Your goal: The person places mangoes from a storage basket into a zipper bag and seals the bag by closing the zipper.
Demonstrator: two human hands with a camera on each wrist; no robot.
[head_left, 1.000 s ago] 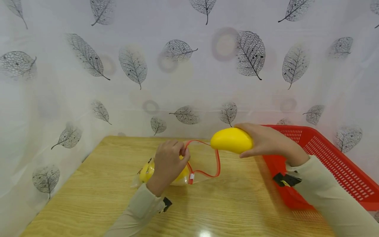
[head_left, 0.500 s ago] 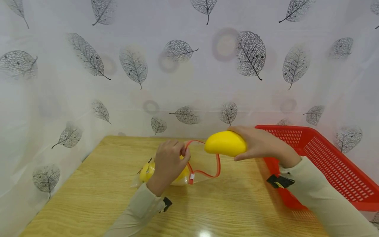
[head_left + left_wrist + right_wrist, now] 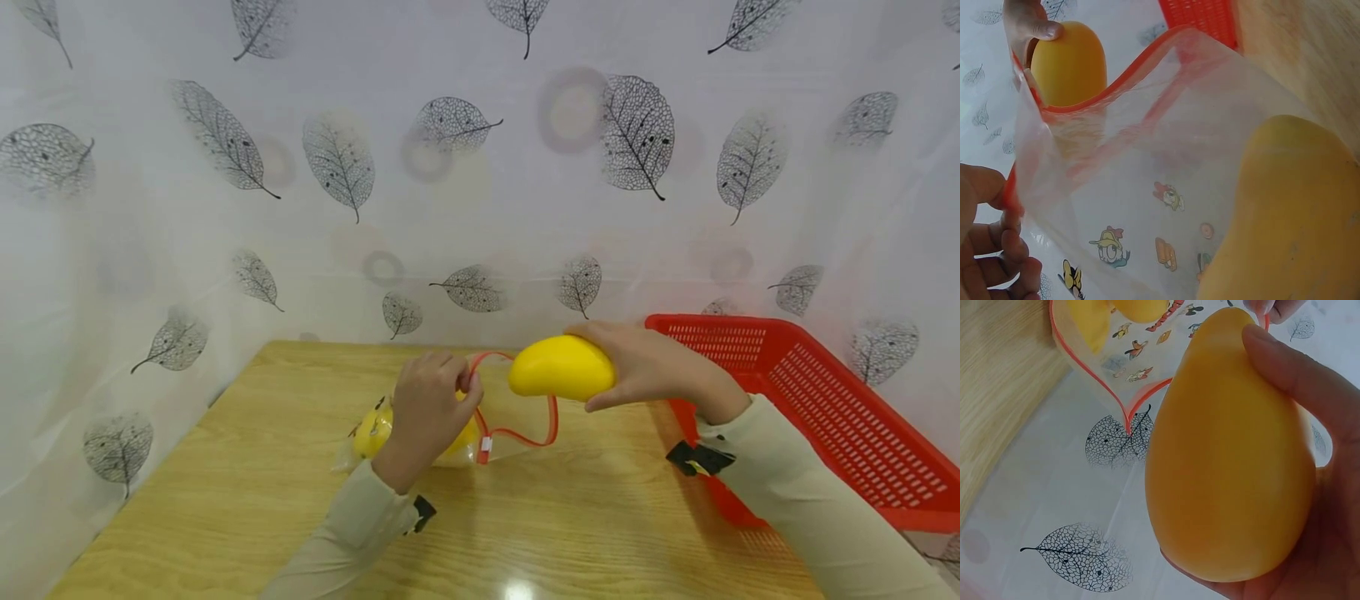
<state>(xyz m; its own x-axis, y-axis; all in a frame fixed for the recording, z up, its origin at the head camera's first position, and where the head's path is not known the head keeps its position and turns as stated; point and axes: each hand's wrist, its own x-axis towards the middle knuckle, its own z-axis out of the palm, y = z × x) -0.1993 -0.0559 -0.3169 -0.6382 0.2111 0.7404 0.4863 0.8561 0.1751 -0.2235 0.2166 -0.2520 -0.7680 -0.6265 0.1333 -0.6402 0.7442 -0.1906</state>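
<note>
My right hand (image 3: 656, 367) grips a smooth yellow mango (image 3: 562, 367), thumb along one side of it. In the right wrist view the same mango (image 3: 1229, 456) fills the middle, beyond it the bag's red-edged mouth. My left hand (image 3: 429, 412) pinches the red zip edge of a clear cartoon-printed zip bag (image 3: 1141, 187), its mouth spread apart. A white slider (image 3: 486, 446) sits at the near end of the zip. Inside the bag lies yellow fruit (image 3: 1285, 212), partly hidden by my left hand in the head view. The held mango is just outside the mouth.
A red perforated plastic basket (image 3: 855, 417) stands at the right, partly behind my right forearm. The wooden table (image 3: 585, 525) spreads beneath both hands. A pale curtain with leaf prints (image 3: 480, 192) hangs behind the table's back edge.
My right hand has moved left and slightly down with the mango, which now overlaps more of the bag's mouth in the head view. The left hand and bag have stayed put.
</note>
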